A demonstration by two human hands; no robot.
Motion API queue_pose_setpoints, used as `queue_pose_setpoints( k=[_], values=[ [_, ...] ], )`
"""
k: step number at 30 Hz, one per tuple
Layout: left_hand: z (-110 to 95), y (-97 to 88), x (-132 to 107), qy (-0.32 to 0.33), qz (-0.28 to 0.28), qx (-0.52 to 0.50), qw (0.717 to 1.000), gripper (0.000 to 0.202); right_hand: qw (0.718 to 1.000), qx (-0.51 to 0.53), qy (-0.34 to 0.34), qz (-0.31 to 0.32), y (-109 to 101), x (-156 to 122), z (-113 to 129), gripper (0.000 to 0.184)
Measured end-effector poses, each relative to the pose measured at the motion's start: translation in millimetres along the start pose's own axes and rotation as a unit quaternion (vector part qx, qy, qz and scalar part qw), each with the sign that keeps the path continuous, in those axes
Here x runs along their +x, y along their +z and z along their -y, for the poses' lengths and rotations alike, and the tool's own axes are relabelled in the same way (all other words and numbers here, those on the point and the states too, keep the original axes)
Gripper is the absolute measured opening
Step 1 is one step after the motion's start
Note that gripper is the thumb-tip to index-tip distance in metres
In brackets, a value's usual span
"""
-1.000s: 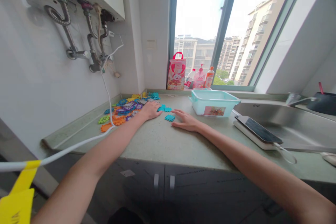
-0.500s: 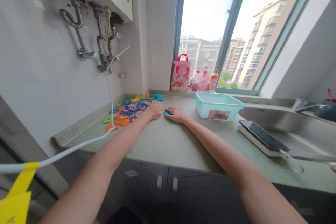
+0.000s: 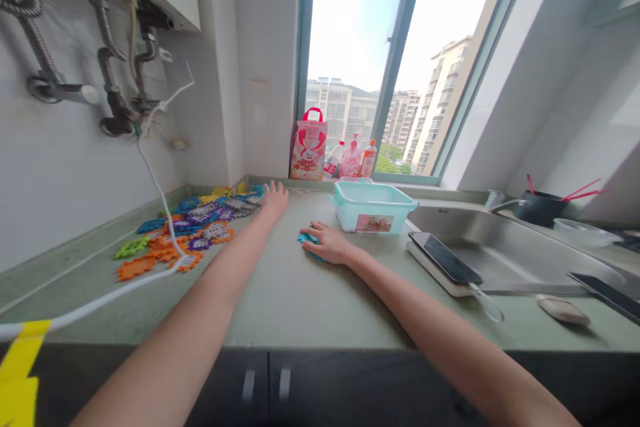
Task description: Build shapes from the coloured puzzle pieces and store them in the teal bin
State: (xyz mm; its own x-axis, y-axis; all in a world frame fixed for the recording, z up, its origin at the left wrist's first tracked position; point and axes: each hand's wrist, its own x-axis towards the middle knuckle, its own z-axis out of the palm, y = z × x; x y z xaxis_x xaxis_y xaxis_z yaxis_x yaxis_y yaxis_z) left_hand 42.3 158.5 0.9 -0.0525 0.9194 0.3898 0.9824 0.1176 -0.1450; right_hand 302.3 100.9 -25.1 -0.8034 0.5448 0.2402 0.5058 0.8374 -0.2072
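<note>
Lying beneath right grip (image 3: 327, 243), teal pieces (image 3: 305, 238)

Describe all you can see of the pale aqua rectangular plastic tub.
The pale aqua rectangular plastic tub stands upright and open-topped on the grey-green countertop, beside the left end of the stainless steel sink. A handle-like tab juts from each end of its rim, and a colourful printed label sits on the front wall. Its floor is not visible. The right hand rests nearby; neither of the hands appears to touch the tub.
</note>
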Motion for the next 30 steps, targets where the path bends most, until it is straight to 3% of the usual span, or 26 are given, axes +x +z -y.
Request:
queue_pose_setpoints(
  k=[4,9,12,16,19,23,27,30],
  values=[
    [2.2,18.9,34.0,-0.134,-0.040,-0.011,0.990,0.084,1.000,0.008,0.000,0.015,0.4,2.6,-2.0,0.060],
    [28.5,40.8,76.5,-0.234,-0.041,-0.036,0.971,0.118,0.999,0.031,-0.017,-0.003,5.1,1.0,-12.9,0.063],
    [44.3,53.0,100.6,-0.261,-0.016,-0.043,0.964,0.136,0.999,0.024,-0.019,-0.009,5.4,-0.2,-12.0,0.063],
    [49.4,56.0,111.8,-0.265,0.034,-0.060,0.962,0.132,1.000,0.009,-0.012,-0.020,5.6,7.9,-5.8,0.061],
    [33.6,41.1,96.2,-0.190,0.033,-0.053,0.980,0.132,0.999,0.013,-0.019,-0.024,6.2,16.6,-3.9,0.058],
    [-9.7,12.1,60.3,-0.089,0.037,-0.057,0.994,0.087,0.999,0.019,-0.021,-0.026,6.1,20.6,-5.5,0.057],
    [-49.0,-8.2,19.9,0.000,0.023,-0.060,0.998,0.059,0.999,-0.010,0.038,-0.032,4.8,16.8,-5.9,0.055],
    [-58.0,-19.0,-21.0,0.068,0.015,-0.062,0.996,0.047,0.992,-0.027,0.107,-0.057,4.2,13.4,-3.7,0.058]
  ],
)
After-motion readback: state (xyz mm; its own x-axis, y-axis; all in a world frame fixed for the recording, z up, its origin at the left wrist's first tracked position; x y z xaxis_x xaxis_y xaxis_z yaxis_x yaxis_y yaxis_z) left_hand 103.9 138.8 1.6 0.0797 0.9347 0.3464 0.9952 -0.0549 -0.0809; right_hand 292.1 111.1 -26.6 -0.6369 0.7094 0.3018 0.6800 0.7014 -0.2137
